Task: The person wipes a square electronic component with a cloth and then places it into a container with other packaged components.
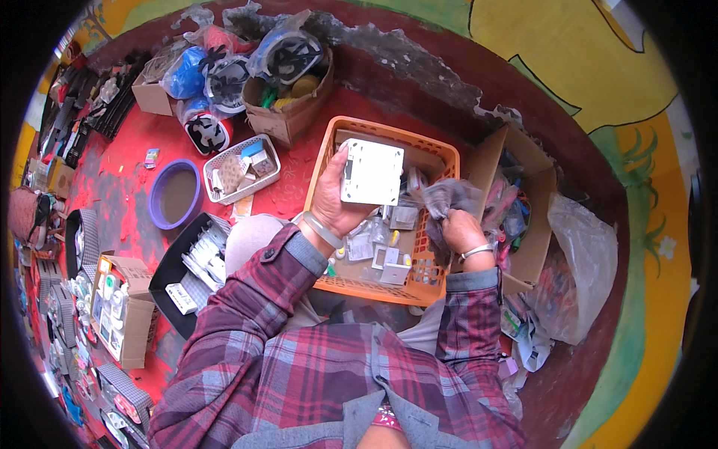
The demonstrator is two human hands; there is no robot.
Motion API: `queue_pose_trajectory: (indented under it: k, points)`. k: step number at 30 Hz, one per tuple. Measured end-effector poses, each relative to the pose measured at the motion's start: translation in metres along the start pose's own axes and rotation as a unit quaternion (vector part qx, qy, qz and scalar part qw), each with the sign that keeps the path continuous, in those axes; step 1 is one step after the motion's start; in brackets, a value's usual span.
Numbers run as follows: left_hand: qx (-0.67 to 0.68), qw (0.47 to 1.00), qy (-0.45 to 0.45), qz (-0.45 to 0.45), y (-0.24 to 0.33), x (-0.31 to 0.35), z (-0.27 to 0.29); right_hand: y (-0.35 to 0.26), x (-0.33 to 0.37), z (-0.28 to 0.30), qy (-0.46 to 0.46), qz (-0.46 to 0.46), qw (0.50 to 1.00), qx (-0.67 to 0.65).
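Observation:
My left hand grips a flat white square plastic box by its left edge, fingers closed round it, above an orange plastic basket. What the box is for cannot be made out. A crumpled grey cloth is bunched in my right hand, over the basket's right rim, and hangs down beside it. Inside the basket lie several small white fittings and clear plastic packets. The white box and the cloth are apart.
Right of the basket stands a cardboard box of mixed goods, with a clear plastic bag beside it. To the left are a white basket, a purple basin and a black tray. Wrapped helmets are piled behind.

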State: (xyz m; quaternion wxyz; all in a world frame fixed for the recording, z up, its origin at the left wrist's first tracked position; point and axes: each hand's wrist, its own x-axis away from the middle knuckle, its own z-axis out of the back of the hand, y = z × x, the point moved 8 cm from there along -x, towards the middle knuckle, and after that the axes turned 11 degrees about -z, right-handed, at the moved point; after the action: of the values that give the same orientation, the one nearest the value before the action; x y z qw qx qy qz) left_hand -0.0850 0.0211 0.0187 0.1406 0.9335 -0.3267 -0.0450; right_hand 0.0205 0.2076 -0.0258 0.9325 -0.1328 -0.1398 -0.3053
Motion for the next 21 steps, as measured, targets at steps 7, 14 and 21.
queue_pose_trajectory:
  k: [7, 14, 21]
  points:
    - [-0.002, 1.0, -0.009, 0.01, -0.003, 0.003, -0.003, -0.014, 0.011, 0.015, -0.161, 0.045, 0.791, -0.588]
    - [0.014, 0.993, -0.08, 0.089, -0.015, 0.016, -0.032, -0.026, 0.012, 0.03, -0.096, 0.104, 0.626, -0.767]
    - [0.017, 0.995, 0.014, 0.093, -0.03, 0.011, -0.002, -0.037, 0.014, 0.02, -0.15, 0.157, 0.637, -0.74]
